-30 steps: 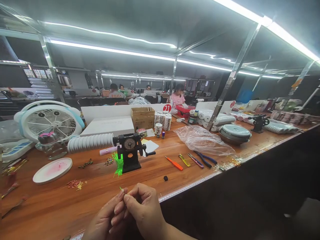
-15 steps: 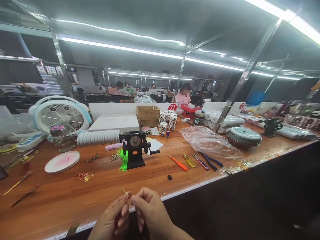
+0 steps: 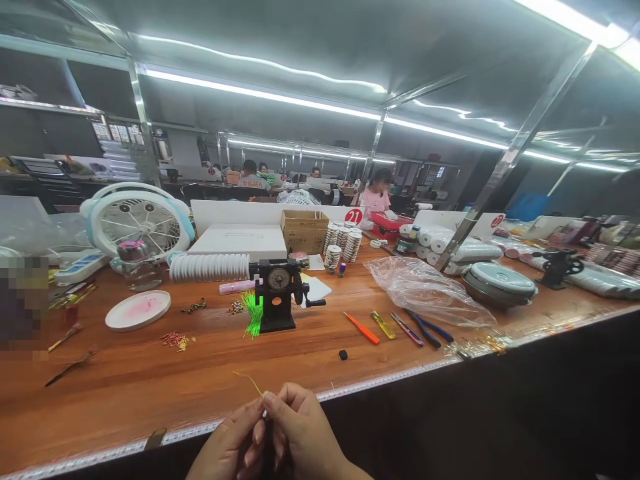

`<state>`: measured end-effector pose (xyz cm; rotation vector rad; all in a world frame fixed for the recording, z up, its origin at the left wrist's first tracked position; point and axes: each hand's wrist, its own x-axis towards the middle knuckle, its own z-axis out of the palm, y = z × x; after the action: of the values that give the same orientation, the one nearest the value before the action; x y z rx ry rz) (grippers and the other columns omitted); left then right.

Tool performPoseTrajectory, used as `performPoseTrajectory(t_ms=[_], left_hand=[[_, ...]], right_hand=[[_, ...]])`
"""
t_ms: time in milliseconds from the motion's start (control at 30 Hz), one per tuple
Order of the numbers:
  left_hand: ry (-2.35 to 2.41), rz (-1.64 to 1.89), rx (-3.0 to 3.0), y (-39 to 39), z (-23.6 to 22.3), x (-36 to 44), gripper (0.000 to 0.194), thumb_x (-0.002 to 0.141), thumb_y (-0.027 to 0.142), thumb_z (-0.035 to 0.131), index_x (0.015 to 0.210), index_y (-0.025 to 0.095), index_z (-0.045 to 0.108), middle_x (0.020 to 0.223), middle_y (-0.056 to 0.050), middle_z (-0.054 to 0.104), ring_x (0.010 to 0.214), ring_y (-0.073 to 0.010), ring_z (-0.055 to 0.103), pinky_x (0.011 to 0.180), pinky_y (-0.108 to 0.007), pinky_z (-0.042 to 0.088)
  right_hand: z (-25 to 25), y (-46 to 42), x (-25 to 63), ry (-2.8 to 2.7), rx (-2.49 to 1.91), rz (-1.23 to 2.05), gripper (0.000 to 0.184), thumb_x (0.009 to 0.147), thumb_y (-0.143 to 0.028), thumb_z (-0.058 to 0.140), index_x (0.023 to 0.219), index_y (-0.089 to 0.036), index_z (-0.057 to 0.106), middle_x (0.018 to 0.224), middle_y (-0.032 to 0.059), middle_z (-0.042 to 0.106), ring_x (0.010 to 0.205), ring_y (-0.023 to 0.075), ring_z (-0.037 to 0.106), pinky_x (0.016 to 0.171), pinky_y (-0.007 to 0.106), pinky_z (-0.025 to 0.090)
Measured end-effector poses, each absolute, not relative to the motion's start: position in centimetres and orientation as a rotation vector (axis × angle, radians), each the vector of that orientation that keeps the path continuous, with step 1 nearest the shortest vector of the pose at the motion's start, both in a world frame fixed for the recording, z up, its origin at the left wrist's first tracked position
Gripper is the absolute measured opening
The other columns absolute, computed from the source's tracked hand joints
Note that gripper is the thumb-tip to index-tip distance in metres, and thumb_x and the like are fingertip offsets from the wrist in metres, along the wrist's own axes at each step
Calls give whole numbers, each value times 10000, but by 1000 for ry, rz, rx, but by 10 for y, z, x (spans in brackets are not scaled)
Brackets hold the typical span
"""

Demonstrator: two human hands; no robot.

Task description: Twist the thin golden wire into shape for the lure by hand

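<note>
Above the table's front edge, my left hand (image 3: 233,437) and my right hand (image 3: 307,430) meet with thumbs and fingertips pinched together. From between the fingertips a thin yellow-green strand (image 3: 254,382) sticks out, bending to the left. Its lower part is hidden by the fingers, where a tiny pale bit shows. Beyond the hands stands a black hand-cranked winding machine (image 3: 278,300) with a ribbed white roll (image 3: 210,267) on its left side. Beside the machine's base lies a bundle of bright green strands (image 3: 254,313).
A small black cube (image 3: 343,355), an orange screwdriver (image 3: 363,329), a yellow-handled tool (image 3: 383,325), a pink tool (image 3: 406,330) and pliers (image 3: 431,331) lie to the right. Left are small red and yellow pieces (image 3: 177,341), a white dish (image 3: 137,311) and a fan (image 3: 137,227). A person in pink sits beyond.
The fingertips have come together, and more of the strand now sticks out to the left. The camera view has shifted slightly, moving the table's things to the right.
</note>
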<state>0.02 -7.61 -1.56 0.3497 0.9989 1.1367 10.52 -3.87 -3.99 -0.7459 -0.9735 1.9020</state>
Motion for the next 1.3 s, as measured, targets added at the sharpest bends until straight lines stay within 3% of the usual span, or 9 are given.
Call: performPoseTrajectory(t_ms=[100, 267, 400, 567, 667, 800, 1033, 1167, 1300], left_hand=[[1010, 1120, 344, -75, -18, -1, 496, 498, 506, 799, 401, 149, 469, 312, 70, 329, 305, -15, 231, 340, -151, 167], [1004, 1149, 275, -77, -24, -5, 471, 559, 466, 785, 405, 154, 468, 318, 78, 308, 317, -23, 216, 359, -169, 210], [926, 1139, 240, -80, -24, -1, 430, 584, 435, 778, 422, 146, 503, 339, 72, 333, 324, -32, 267, 369, -173, 275], [1003, 1172, 230, -81, -25, -5, 428, 596, 433, 772, 433, 138, 507, 326, 72, 328, 315, -17, 230, 344, -148, 187], [1030, 1174, 251, -81, -28, -7, 434, 581, 438, 779, 432, 140, 500, 332, 72, 330, 323, -18, 222, 355, -151, 162], [985, 1170, 250, -81, -29, -3, 427, 558, 436, 791, 446, 139, 507, 356, 63, 355, 353, -29, 272, 376, -152, 196], [912, 1150, 213, -85, -34, -4, 425, 638, 413, 750, 442, 139, 492, 353, 66, 341, 334, -28, 266, 364, -156, 199], [907, 1133, 186, -83, -35, -5, 414, 631, 372, 755, 432, 140, 476, 352, 67, 339, 337, -23, 272, 362, -139, 211], [933, 1035, 259, -80, -31, -5, 422, 568, 333, 789, 417, 149, 441, 321, 79, 322, 302, -5, 217, 320, -128, 134]], right_hand=[[-45, -38, 107, -972, -733, 1995, 499, 616, -615, 683, 598, -160, 477, 336, -70, 456, 244, 44, 362, 261, 147, 299], [-41, -40, 115, -970, -762, 2059, 426, 560, -453, 785, 578, -142, 494, 411, -30, 532, 289, 52, 435, 284, 137, 308], [-43, -40, 105, -978, -740, 1933, 480, 618, -539, 727, 567, -173, 420, 376, -65, 485, 255, 23, 343, 268, 130, 252], [-42, -39, 113, -1002, -768, 2110, 484, 601, -587, 710, 634, -143, 522, 393, -42, 503, 287, 68, 435, 278, 161, 359], [-39, -41, 118, -1055, -817, 2075, 447, 587, -512, 756, 620, -144, 504, 429, -23, 540, 290, 58, 433, 267, 141, 307], [-40, -42, 107, -1048, -805, 1935, 495, 620, -570, 710, 572, -179, 411, 380, -64, 482, 263, 22, 328, 279, 138, 214], [-39, -42, 114, -1220, -855, 2029, 520, 583, -618, 702, 647, -140, 507, 454, -26, 529, 326, 60, 447, 312, 153, 281], [-41, -45, 116, -1159, -959, 2000, 523, 536, -592, 742, 620, -150, 475, 483, -20, 556, 326, 38, 415, 329, 150, 253], [-57, -45, 106, -1118, -909, 1994, 533, 554, -616, 719, 643, -176, 432, 505, -24, 582, 329, 40, 410, 336, 156, 234]])
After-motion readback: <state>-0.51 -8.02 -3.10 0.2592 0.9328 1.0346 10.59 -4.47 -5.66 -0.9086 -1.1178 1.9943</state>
